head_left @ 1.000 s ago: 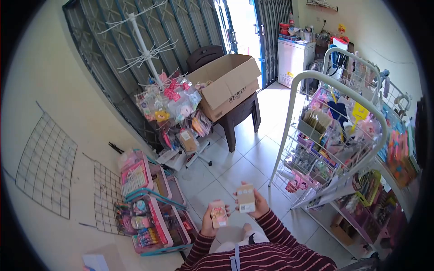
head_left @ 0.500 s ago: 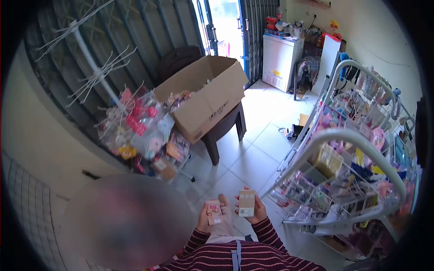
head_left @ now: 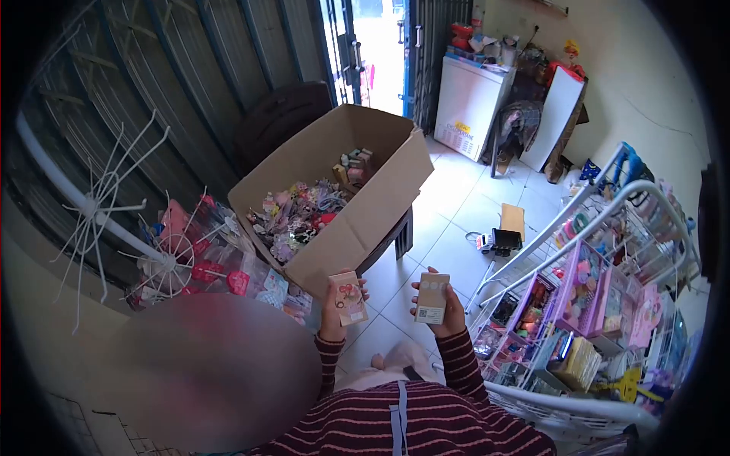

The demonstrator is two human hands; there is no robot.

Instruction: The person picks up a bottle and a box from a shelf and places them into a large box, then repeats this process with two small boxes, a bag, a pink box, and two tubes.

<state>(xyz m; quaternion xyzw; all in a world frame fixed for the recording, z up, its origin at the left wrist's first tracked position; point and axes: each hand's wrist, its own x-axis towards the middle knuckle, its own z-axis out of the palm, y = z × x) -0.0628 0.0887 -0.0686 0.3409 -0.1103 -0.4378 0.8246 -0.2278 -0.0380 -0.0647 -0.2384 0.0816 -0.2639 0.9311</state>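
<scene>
Head view: left card (head_left: 350, 304), right card (head_left: 431, 298) and box (head_left: 384, 214)

Head view: the open box, holding small colourful items (head_left: 293, 216), sat on a dark stool (head_left: 404, 234) just past the left card. A white stand (head_left: 93, 213) with hanging packets (head_left: 217, 277) leaned at left; a wire rack (head_left: 601, 414) with purple baskets (head_left: 582, 292) filled the right. A blurred patch hid the lower left. Pale tiles (head_left: 449, 196) covered the floor, with a folding gate (head_left: 220, 68) and white cabinet (head_left: 470, 99) behind. Held apart, the left hand (head_left: 332, 313) curled around the left card, and the right hand (head_left: 450, 313) gripped the right card, with its label facing up.
</scene>
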